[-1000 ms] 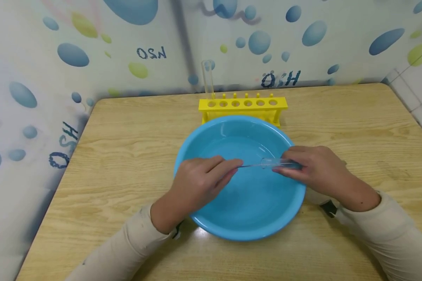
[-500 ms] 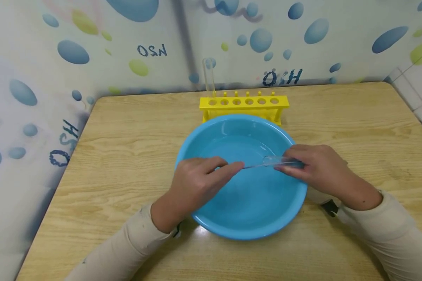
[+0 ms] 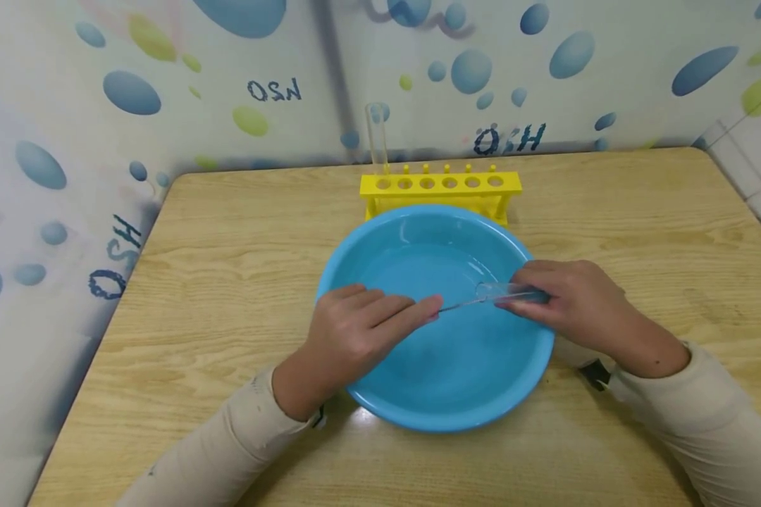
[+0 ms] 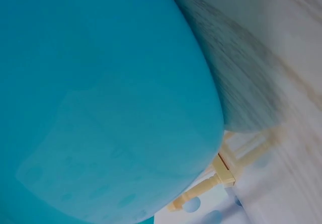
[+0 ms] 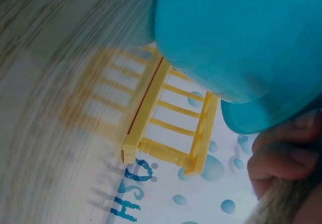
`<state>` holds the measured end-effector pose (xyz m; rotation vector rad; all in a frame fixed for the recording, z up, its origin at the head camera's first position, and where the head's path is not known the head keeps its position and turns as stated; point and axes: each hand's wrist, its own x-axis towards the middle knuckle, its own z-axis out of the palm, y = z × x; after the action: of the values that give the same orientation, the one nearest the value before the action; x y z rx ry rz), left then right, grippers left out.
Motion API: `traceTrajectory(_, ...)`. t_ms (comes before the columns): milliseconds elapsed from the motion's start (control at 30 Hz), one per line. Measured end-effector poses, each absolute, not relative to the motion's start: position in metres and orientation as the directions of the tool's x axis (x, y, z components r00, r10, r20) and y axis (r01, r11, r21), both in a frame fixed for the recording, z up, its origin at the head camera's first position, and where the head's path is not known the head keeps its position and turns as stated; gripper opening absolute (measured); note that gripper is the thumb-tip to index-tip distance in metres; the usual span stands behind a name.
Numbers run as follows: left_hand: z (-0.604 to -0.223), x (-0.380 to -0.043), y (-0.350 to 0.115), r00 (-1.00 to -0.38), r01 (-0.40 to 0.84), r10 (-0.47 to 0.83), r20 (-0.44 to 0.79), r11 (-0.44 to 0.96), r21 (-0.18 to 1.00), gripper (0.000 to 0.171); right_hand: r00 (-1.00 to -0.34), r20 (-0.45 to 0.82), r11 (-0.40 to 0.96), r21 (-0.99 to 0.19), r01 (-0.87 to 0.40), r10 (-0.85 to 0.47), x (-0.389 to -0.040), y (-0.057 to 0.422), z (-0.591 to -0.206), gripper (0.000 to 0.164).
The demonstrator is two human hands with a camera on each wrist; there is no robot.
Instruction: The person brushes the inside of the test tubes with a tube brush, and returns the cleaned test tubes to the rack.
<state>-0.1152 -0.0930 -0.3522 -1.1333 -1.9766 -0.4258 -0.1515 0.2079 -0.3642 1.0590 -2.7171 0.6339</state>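
Over a round blue basin (image 3: 436, 420), my right hand (image 3: 577, 303) grips a clear glass test tube (image 3: 496, 291), its mouth turned to the left. My left hand (image 3: 358, 327) pinches the thin twisted wire of a test tube brush (image 3: 461, 305) between thumb and fingers. That wire runs into the tube's mouth; a bluish bristle part shows inside the tube near the right fingers. In the right wrist view, the curled fingers (image 5: 284, 156) appear at the right edge, beside the basin. The left wrist view shows the basin's outer wall (image 4: 110, 83) but no hand.
Right behind the basin stands a yellow test tube rack (image 3: 440, 184), with one clear test tube (image 3: 377, 141) upright in its leftmost hole. Water lies in the basin. All rest on a wood-grain table (image 3: 241, 246) against a patterned wall (image 3: 330, 77).
My left fingertips have dipped slightly and its other fingers have shifted on the wire, which now slants down toward the left hand. The right hand and tube have hardly moved.
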Motion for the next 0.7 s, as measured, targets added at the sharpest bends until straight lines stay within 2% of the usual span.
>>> traceTrajectory(100, -0.3524, -0.1152, -0.0928, -0.272, 0.834, 0.563, 0.781, 0.542, -0.100, 0.025, -0.734, 0.292, 0.655, -0.332, -0.679, -0.613, -0.1514, 0.2083, -0.3649, 0.015)
traceTrajectory(200, -0.3515, -0.1159, -0.0923, -0.292, 0.839, 0.554, 0.780, 0.539, -0.069, 0.025, -0.733, 0.302, 0.654, -0.332, -0.680, -0.610, -0.1514, 0.2089, -0.3647, 0.016)
traceTrajectory(500, -0.3505, -0.1185, -0.0935, -0.367, 0.854, 0.511, 0.777, 0.517, 0.064, 0.022, -0.739, 0.296, 0.653, -0.347, -0.673, -0.605, -0.1521, 0.2070, -0.3632, 0.015)
traceTrajectory(700, -0.3529, -0.1213, -0.0935, -0.439, 0.863, 0.494, 0.751, 0.464, 0.199, 0.019, -0.738, 0.300, 0.652, -0.348, -0.674, -0.604, -0.1521, 0.2071, -0.3648, 0.014)
